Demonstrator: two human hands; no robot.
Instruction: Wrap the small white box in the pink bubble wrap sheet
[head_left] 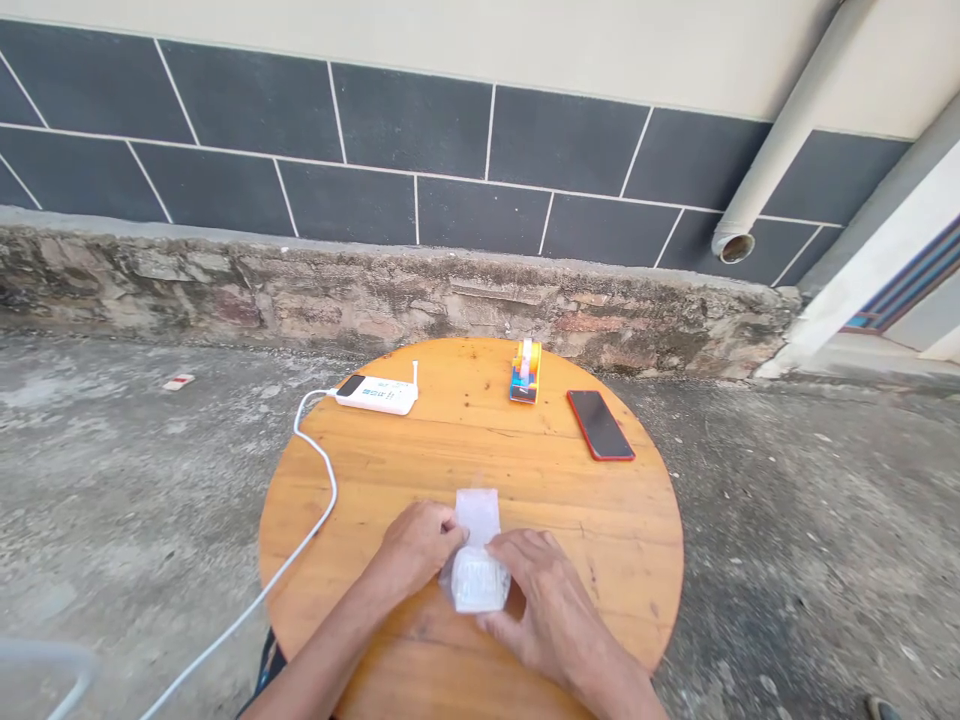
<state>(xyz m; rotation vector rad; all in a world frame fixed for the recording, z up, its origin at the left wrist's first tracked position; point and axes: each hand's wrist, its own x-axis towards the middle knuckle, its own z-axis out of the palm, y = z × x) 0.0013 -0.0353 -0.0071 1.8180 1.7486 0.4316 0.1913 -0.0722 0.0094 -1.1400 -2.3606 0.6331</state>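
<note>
A small white object [480, 582], wrapped in what looks like clear bubble wrap, rests near the front of the round wooden table [390, 470]. From its far side a flat strip of the wrap [478, 513] extends away from me. My left hand [421, 545] is closed, with its thumb and forefinger pinching the strip's left edge. Curved around the right side of the bundle, my right hand [546, 595] has its thumb at the near edge and its fingers at the far edge, gripping it. What exactly is inside the wrap cannot be made out.
A yellow and blue tape dispenser [525, 372] stands at the table's far edge. Right of it lies a red-edged phone [600, 426]. A white device [377, 394] sits far left, its white cable [328, 510] running off the table's left side. Behind is a tiled wall [412, 120].
</note>
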